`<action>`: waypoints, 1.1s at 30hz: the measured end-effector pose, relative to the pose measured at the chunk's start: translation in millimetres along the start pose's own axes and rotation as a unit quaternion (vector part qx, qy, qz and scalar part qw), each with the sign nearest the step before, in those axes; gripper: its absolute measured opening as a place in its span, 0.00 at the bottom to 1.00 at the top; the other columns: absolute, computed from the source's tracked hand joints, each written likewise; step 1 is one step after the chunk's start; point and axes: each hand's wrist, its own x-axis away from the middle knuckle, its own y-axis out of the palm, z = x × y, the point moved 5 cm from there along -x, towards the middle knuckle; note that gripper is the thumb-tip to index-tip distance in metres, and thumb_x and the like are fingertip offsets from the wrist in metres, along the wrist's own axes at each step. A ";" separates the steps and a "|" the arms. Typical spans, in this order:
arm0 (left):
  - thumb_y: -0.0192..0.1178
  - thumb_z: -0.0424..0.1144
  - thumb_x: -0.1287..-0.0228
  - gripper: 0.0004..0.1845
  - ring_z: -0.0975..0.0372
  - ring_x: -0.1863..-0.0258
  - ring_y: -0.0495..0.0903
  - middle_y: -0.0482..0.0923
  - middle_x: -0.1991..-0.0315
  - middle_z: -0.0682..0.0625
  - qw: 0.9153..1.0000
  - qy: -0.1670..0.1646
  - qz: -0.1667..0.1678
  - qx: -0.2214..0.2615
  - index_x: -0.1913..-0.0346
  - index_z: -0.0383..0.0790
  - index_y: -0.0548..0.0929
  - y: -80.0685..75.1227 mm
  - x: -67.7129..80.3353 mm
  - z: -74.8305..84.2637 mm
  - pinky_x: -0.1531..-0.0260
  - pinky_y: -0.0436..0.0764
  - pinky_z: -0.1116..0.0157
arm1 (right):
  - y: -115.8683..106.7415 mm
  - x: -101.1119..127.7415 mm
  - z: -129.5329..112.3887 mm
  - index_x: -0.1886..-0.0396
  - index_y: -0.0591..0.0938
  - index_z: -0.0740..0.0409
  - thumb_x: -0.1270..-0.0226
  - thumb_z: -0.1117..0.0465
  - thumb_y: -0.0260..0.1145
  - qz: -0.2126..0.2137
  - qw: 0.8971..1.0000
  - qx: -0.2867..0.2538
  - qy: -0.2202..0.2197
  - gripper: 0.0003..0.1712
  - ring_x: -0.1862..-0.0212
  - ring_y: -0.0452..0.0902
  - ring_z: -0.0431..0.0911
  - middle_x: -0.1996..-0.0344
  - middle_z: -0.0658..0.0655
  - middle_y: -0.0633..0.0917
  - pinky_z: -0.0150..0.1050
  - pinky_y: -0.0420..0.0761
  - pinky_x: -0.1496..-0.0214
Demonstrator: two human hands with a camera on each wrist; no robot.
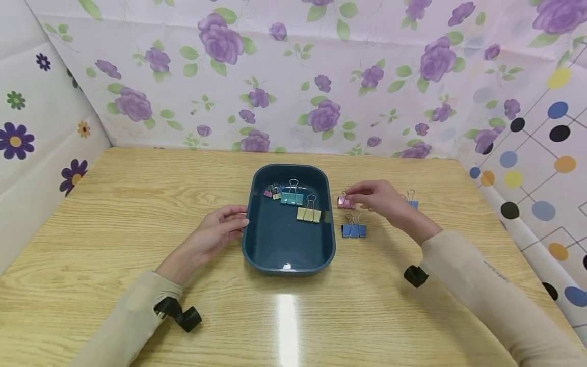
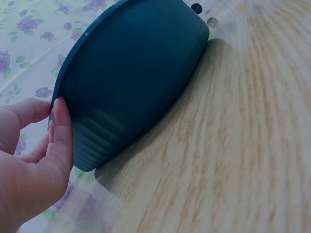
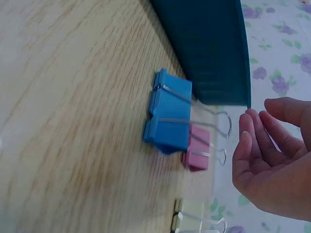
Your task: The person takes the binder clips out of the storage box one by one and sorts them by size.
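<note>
My left hand (image 1: 220,232) grips the left rim of a dark teal tray (image 1: 288,250); in the left wrist view, the rim lies between thumb and fingers. My right hand (image 1: 378,199) hovers by a pink binder clip (image 1: 346,203), just right of the tray. In the right wrist view its thumb and bent fingers (image 3: 243,145) stand apart, holding nothing, near the clips' wire handles. A larger blue binder clip (image 1: 354,231) stands nearer the front. Inside the tray are a teal binder clip (image 1: 291,199), a yellow binder clip (image 1: 309,214) and several tiny clips (image 1: 273,193).
Another blue clip (image 1: 412,204) stands to the right, partly hidden by my right hand. The right wrist view shows a pale yellow clip (image 3: 188,216) at its bottom edge. Floral cloth (image 1: 275,76) hangs behind the wooden table (image 1: 137,204), with patterned cloth at both sides.
</note>
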 end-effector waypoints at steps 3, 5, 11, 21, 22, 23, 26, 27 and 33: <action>0.52 0.26 0.30 0.22 0.64 0.64 0.78 0.75 0.57 0.47 1.000 0.001 -0.001 -0.001 0.36 0.25 0.63 -0.3 -0.5 0.0 0.61 0.79 0.71 | 5.4 -4.0 -7.4 0.44 0.79 0.66 0.29 0.59 0.62 0.004 1.000 0.007 -0.003 0.20 0.45 0.74 0.54 0.47 0.62 0.81 0.51 0.72 0.41; 0.53 0.26 0.30 0.22 0.64 0.64 0.78 0.75 0.57 0.47 1.000 0.003 -0.001 -0.002 0.36 0.24 0.63 -0.8 0.0 -0.1 0.61 0.79 0.71 | 10.2 -7.6 -11.7 0.45 0.80 0.65 0.30 0.59 0.63 0.007 1.000 0.008 -0.004 0.19 0.45 0.74 0.53 0.48 0.62 0.81 0.51 0.72 0.40; 0.54 0.26 0.31 0.23 0.64 0.63 0.78 0.75 0.57 0.47 1.000 0.006 -0.001 -0.006 0.36 0.23 0.62 -2.0 0.6 -0.4 0.60 0.79 0.71 | 20.0 -17.1 -22.9 0.48 0.82 0.62 0.31 0.59 0.64 0.030 1.000 0.003 0.002 0.16 0.47 0.75 0.52 0.48 0.60 0.81 0.50 0.73 0.41; 0.53 0.25 0.31 0.23 0.64 0.64 0.78 0.75 0.57 0.47 1.000 0.002 -0.001 -0.003 0.36 0.24 0.63 -1.8 -2.0 -1.1 0.60 0.79 0.71 | 27.7 -22.9 -46.9 0.51 0.85 0.61 0.33 0.61 0.66 0.030 0.998 0.054 -0.028 0.13 0.49 0.77 0.51 0.52 0.59 0.84 0.48 0.74 0.42; 0.53 0.25 0.31 0.23 0.64 0.64 0.78 0.75 0.57 0.47 1.000 0.004 -0.002 -0.002 0.36 0.24 0.62 -1.5 -2.0 -0.9 0.60 0.79 0.70 | 29.2 -23.0 -49.3 0.52 0.85 0.61 0.34 0.61 0.66 0.028 0.997 0.061 -0.032 0.13 0.50 0.77 0.51 0.52 0.59 0.84 0.47 0.74 0.43; 0.53 0.25 0.31 0.23 0.64 0.64 0.78 0.76 0.57 0.47 1.000 0.005 -0.003 -0.002 0.36 0.24 0.62 -1.6 -2.0 -0.7 0.60 0.79 0.71 | 30.8 -23.2 -51.6 0.52 0.85 0.61 0.34 0.62 0.67 0.026 0.997 0.068 -0.036 0.13 0.50 0.77 0.51 0.53 0.59 0.84 0.47 0.75 0.43; 0.53 0.26 0.31 0.23 0.64 0.64 0.78 0.75 0.57 0.47 1.000 0.006 -0.002 -0.002 0.36 0.24 0.63 -1.5 -0.9 0.3 0.61 0.79 0.71 | 35.6 -25.0 -57.1 0.52 0.85 0.63 0.34 0.63 0.67 0.022 0.995 0.083 -0.047 0.13 0.51 0.78 0.51 0.54 0.59 0.85 0.46 0.77 0.46; 0.53 0.26 0.31 0.23 0.64 0.64 0.78 0.75 0.57 0.47 1.000 0.007 -0.003 -0.002 0.36 0.23 0.62 -1.6 -0.6 0.5 0.61 0.79 0.71 | 37.0 -25.9 -58.6 0.53 0.85 0.62 0.34 0.63 0.67 0.023 0.994 0.090 -0.048 0.13 0.52 0.78 0.51 0.55 0.59 0.85 0.46 0.78 0.47; 0.53 0.26 0.31 0.23 0.65 0.63 0.77 0.75 0.57 0.47 1.000 0.004 -0.005 0.004 0.36 0.22 0.62 -1.6 0.9 0.9 0.61 0.79 0.71 | 47.6 -30.1 -67.7 0.54 0.86 0.64 0.35 0.64 0.68 0.025 0.989 0.135 -0.044 0.12 0.56 0.80 0.53 0.56 0.60 0.85 0.41 0.82 0.54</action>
